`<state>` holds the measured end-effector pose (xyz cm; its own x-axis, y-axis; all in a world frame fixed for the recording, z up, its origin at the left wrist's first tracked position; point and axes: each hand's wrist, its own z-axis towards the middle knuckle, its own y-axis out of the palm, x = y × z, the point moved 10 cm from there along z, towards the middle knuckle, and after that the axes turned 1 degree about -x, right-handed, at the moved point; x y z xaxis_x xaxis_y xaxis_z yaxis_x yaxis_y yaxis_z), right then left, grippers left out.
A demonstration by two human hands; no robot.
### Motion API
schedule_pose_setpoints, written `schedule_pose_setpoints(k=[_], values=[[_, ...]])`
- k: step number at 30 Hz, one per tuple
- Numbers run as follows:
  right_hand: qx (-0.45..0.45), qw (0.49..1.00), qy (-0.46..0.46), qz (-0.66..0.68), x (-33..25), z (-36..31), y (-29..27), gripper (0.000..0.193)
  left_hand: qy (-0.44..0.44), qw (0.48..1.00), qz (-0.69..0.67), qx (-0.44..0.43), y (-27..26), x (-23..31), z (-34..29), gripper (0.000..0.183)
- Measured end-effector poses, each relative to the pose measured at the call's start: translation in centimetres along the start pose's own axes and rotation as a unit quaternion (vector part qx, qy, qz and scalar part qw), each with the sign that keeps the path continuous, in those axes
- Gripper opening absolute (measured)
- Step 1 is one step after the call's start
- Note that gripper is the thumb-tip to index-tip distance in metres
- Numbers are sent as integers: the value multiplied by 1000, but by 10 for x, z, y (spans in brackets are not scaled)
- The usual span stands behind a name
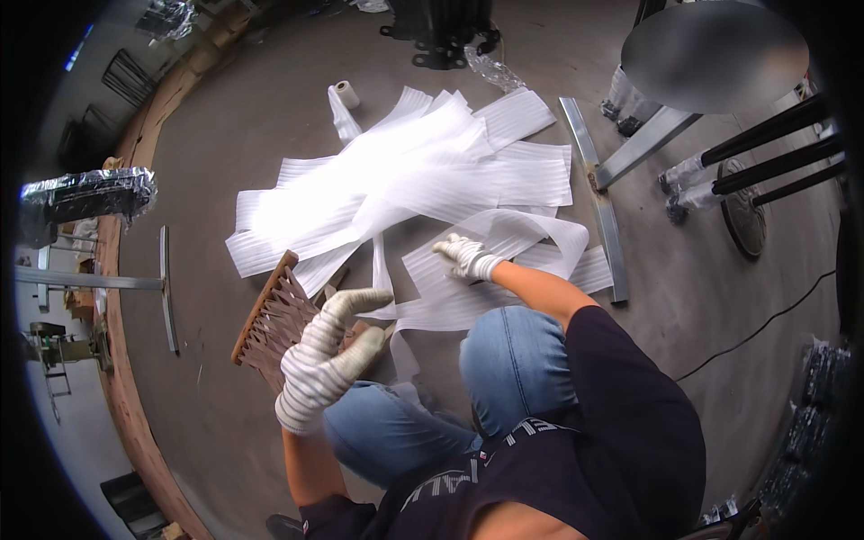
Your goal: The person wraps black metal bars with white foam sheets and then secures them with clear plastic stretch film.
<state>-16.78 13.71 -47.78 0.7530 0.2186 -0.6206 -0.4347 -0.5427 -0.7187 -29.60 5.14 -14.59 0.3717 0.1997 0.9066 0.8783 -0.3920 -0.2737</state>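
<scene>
Both my hands wear whitish work gloves with striped cuffs. My left hand [324, 360] is raised beside the woven brown seat [270, 333] with a wooden rail, thumb and fingers apart and nothing visible between them. My right hand [470, 258] reaches forward over the near part of the white foam sheeting [450, 301], fingers curled in on a strip of it. That strip loops up and bends over to the right of the hand. Beyond lies a wide, overlapping pile of ribbed foam sheets [333, 207], partly washed out by glare. My fingertips' exact grip is hard to make out.
A small white roll [345, 94] stands behind the pile. Metal T-shaped stands [598, 202] lie at right and left [166, 288]. Black wrapped poles [774, 135] and a round disc base [745, 211] are at right. A black cable [756, 326] crosses the floor.
</scene>
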Motion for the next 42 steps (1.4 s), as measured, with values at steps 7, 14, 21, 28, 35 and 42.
schedule_pose_setpoints(k=[7,14,21,28,35,42], values=[[111,849,-76,510,-72,-87,-142,72,159,957,242,30,-7,2,7,37],[271,897,-157,310,-173,-203,-269,71,358,924,130,4,56,71,51,48],[464,847,-126,227,-205,-250,-295,80,402,902,-134,87,40,108,37,18],[454,760,-175,432,-181,-247,-289,82,405,896,42,179,45,128,45,8],[316,663,-267,623,-170,-242,-299,84,265,952,-155,17,58,127,52,16],[188,525,-289,779,-166,-218,-276,74,159,941,-292,-57,79,112,82,20]])
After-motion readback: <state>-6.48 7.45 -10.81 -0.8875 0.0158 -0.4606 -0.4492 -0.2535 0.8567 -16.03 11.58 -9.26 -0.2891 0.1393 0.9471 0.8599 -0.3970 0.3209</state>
